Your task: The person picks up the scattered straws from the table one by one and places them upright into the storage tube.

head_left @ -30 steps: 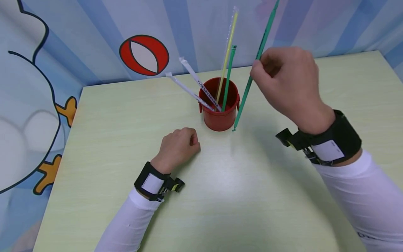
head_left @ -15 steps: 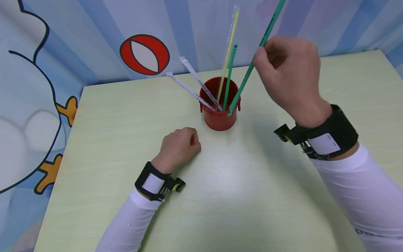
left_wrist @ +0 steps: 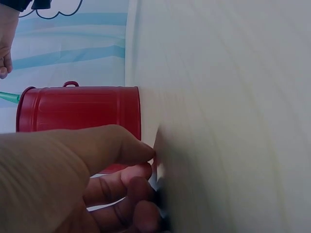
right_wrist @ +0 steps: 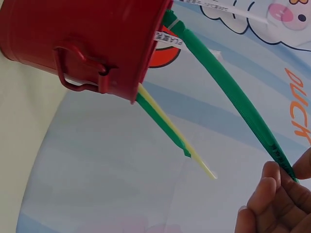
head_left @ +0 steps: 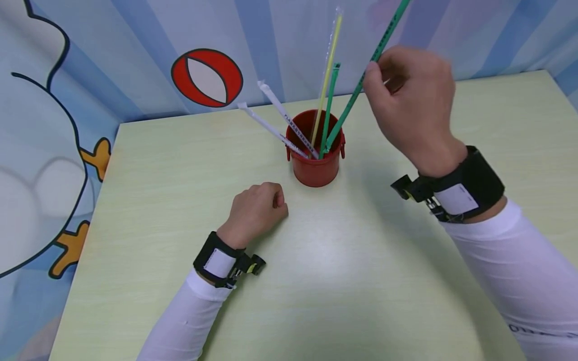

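My right hand (head_left: 413, 105) pinches a long green paper-wrapped straw (head_left: 347, 113) between thumb and fingers. The straw leans, its lower tip just inside the mouth of a small red bucket (head_left: 316, 173). In the bucket stand a shorter green wrapped straw (head_left: 330, 95), a yellow straw (head_left: 328, 60) in clear film, and two white wrapped straws: an upper white straw (head_left: 282, 111) and a lower white straw (head_left: 266, 126), both tilted left. My left hand (head_left: 255, 213) rests on the table in front of the bucket, fingers loosely curled, holding nothing; the left wrist view shows bent fingertips by the tabletop.
The pale wooden table (head_left: 316, 301) ends at the back against a blue striped cloth (head_left: 149, 50) printed with cartoon figures. A side handle (right_wrist: 80, 70) sticks out from the bucket in the right wrist view.
My right hand has lifted the long green straw and brought its lower tip from beside the bucket, across the rim, into the bucket's mouth. My left hand has stayed still.
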The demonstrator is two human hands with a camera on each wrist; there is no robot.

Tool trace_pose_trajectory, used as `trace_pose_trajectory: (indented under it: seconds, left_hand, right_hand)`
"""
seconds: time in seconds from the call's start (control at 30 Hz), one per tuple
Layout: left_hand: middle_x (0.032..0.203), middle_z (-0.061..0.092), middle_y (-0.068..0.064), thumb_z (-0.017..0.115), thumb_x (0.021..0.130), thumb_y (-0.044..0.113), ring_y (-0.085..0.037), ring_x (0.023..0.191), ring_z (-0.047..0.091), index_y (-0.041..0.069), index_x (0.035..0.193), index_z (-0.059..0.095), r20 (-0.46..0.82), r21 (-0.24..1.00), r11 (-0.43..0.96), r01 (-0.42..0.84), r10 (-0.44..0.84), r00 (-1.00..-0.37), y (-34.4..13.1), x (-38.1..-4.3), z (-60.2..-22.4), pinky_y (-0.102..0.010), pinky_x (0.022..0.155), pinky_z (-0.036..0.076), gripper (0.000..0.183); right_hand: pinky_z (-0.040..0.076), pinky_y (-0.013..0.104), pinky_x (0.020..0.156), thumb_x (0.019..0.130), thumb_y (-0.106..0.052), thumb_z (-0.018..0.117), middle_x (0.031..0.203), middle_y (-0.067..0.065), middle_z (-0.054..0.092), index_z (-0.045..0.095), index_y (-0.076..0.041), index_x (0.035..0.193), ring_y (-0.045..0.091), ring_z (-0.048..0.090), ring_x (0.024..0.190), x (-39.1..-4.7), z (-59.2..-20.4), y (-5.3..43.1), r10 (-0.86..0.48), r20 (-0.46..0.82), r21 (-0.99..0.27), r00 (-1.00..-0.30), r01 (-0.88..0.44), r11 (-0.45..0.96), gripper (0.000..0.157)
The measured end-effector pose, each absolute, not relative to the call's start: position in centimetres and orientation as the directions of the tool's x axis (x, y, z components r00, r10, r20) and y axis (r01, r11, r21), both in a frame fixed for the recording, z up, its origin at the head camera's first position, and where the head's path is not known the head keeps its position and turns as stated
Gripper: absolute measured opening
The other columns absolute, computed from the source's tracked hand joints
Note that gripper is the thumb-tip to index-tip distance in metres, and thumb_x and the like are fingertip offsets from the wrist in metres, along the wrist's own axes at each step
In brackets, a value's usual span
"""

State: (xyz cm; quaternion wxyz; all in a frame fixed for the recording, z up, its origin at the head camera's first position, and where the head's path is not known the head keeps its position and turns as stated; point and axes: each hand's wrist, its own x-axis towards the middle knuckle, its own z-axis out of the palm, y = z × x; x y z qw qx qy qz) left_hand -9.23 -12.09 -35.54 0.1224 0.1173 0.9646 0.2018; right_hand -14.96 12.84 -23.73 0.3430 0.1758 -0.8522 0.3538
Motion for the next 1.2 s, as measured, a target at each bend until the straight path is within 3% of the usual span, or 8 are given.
trace_pose_trajectory:
  seconds: [0.63,1.03,1.2]
  left_hand:
    - [0.063,0.055,0.000,0.063,0.083,0.012,-0.016,0.058,0.050,0.014,0.070,0.059,-0.168,0.415,0.889,0.191,0.282,-0.945,-12.0,-9.3,-35.6,-0.030,0.047,0.037,0.014]
    - [0.061,0.052,0.000,0.061,0.081,0.009,-0.016,0.058,0.049,0.014,0.067,0.057,-0.155,0.415,0.889,0.193,0.279,-0.948,-11.9,-9.1,-35.4,-0.029,0.046,0.035,0.016]
    - [0.062,0.053,0.000,0.061,0.082,0.010,-0.016,0.058,0.049,0.014,0.068,0.057,-0.168,0.415,0.891,0.184,0.273,-0.947,-11.9,-9.2,-35.4,-0.029,0.046,0.036,0.015]
  right_hand:
    - [0.038,0.036,0.052,0.097,-0.024,0.047,0.084,0.012,0.071,0.071,-0.001,0.091,0.020,0.057,0.065,-15.1,-26.4,11.9,-0.124,0.547,-0.508,-0.828,-0.446,0.737,0.033]
    - [0.042,0.038,0.049,0.096,-0.023,0.048,0.084,0.009,0.072,0.071,-0.004,0.092,0.019,0.061,0.067,-14.9,-28.3,11.2,-0.183,0.445,-0.518,-0.877,-0.418,0.746,0.030]
    - [0.040,0.037,0.046,0.097,-0.025,0.049,0.079,0.008,0.071,0.070,-0.005,0.093,0.019,0.056,0.061,-14.8,-29.0,10.9,-0.210,0.403,-0.514,-0.891,-0.410,0.753,0.029]
